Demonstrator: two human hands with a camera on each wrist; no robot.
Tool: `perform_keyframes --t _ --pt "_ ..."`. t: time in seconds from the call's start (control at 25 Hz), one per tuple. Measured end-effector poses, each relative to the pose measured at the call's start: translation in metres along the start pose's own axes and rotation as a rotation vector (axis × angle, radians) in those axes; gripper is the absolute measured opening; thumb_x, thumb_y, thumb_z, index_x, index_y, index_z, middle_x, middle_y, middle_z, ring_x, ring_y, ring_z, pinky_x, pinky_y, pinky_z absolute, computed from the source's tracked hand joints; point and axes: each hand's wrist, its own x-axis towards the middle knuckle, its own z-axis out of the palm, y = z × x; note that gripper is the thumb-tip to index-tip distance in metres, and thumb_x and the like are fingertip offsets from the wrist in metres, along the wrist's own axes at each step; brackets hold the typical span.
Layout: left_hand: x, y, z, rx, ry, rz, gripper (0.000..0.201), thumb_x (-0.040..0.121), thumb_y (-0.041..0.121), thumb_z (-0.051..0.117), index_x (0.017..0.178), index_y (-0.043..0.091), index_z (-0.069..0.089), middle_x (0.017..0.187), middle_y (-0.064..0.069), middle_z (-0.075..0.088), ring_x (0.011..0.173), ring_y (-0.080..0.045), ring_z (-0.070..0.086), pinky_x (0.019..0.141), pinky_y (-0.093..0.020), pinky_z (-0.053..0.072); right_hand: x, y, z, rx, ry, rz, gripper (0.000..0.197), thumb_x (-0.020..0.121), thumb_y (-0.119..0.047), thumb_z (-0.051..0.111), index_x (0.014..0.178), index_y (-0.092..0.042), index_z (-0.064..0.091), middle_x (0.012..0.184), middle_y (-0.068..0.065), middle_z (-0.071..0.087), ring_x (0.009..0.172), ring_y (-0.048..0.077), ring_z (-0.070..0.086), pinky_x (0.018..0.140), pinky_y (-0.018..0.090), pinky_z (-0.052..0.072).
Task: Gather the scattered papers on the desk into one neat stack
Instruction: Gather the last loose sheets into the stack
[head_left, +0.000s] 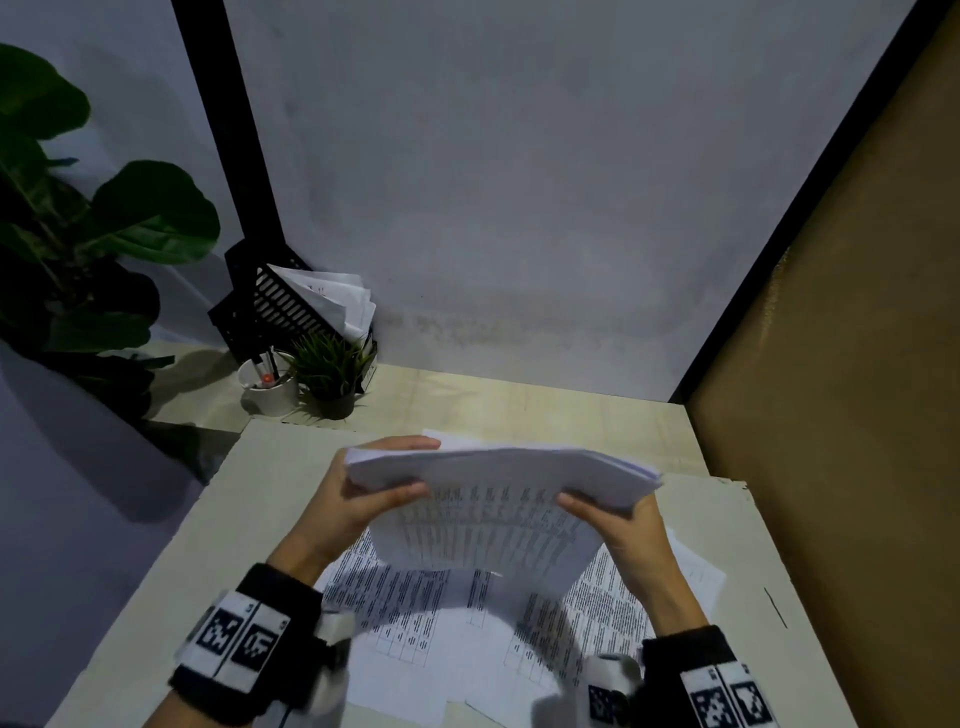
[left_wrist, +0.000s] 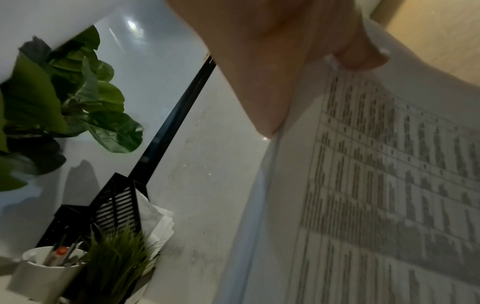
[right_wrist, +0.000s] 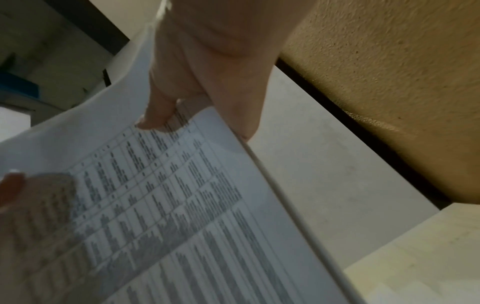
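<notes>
Two bare hands, left hand (head_left: 353, 499) and right hand (head_left: 631, 535). Each wrist wears a black fabric band with white panels bearing black square code markers, plus a small grey-white camera unit.

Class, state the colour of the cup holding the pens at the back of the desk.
The pen cup is white, clearest in the head view.

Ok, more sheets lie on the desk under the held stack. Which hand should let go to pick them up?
Right hand, probably. Both hands grip the stack, but the loose sheets spread further toward the right; the left hand can hold on.
</notes>
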Motion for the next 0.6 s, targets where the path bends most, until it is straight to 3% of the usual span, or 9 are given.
perform_keyframes --t 0.08,0.16,0.28,0.4,0.48,0.6 --pt "-0.007 -0.001 -0.003 0.054 -0.08 0.033 0.052 0.043 0.063 0.078 0.086 0.034 0.074 0.087 0.012 0.076 0.086 -0.003 0.068 0.072 -0.013 0.051 -0.003 -0.001 0.003 -0.041 -0.051 -0.007 0.024 0.06 -0.005 0.075 0.074 -0.023 0.073 0.075 -0.01 0.073 0.07 0.002 0.065 0.061 0.014 0.05" --pt "-0.008 -0.005 -0.002 0.085 -0.046 0.034 0.051 0.047 0.068 0.072 0.085 0.034 0.074 0.089 0.011 0.076 0.088 -0.005 0.068 0.074 -0.013 0.05 -0.003 -0.001 0.008 -0.032 -0.045 0.0 0.015 0.059 -0.019 0.075 0.072 -0.026 0.074 0.075 -0.013 0.071 0.068 0.001 0.063 0.059 0.013 0.048" --pt "-0.003 -0.007 0.006 0.085 0.021 0.05 0.05 0.049 0.073 0.066 0.079 0.034 0.075 0.087 0.014 0.075 0.083 -0.002 0.066 0.071 -0.011 0.049 -0.001 -0.004 0.016 -0.002 0.011 -0.01 0.025 0.058 -0.042 0.065 0.071 -0.021 0.072 0.07 -0.011 0.07 0.063 0.0 0.061 0.057 0.013 0.048" --pt "0.001 -0.006 0.013 0.087 0.097 0.064 0.038 0.055 0.064 0.065 0.076 0.034 0.075 0.083 0.014 0.074 0.077 -0.002 0.064 0.068 -0.015 0.049 0.004 -0.006 0.023 -0.003 0.087 -0.043 0.039 0.063 -0.046 0.058 0.068 -0.008 0.066 0.06 -0.009 0.064 0.055 0.002 0.058 0.052 0.012 0.044" --pt "0.003 -0.006 0.015 0.096 0.127 0.063 0.028 0.061 0.051 0.057 0.074 0.035 0.075 0.082 0.015 0.074 0.076 -0.002 0.063 0.067 -0.016 0.047 0.006 -0.007 0.023 0.004 0.127 -0.04 0.038 0.062 -0.046 0.059 0.062 -0.008 0.062 0.056 -0.008 0.059 0.054 0.002 0.055 0.051 0.012 0.042" --pt "0.005 -0.003 0.017 0.064 0.119 0.066 0.031 0.063 0.045 0.051 0.078 0.033 0.075 0.081 0.011 0.075 0.075 -0.003 0.066 0.065 -0.011 0.049 0.009 -0.008 0.023 -0.026 0.129 -0.035 0.032 0.061 -0.045 0.059 0.061 -0.013 0.064 0.06 -0.009 0.061 0.058 0.001 0.055 0.054 0.012 0.043"
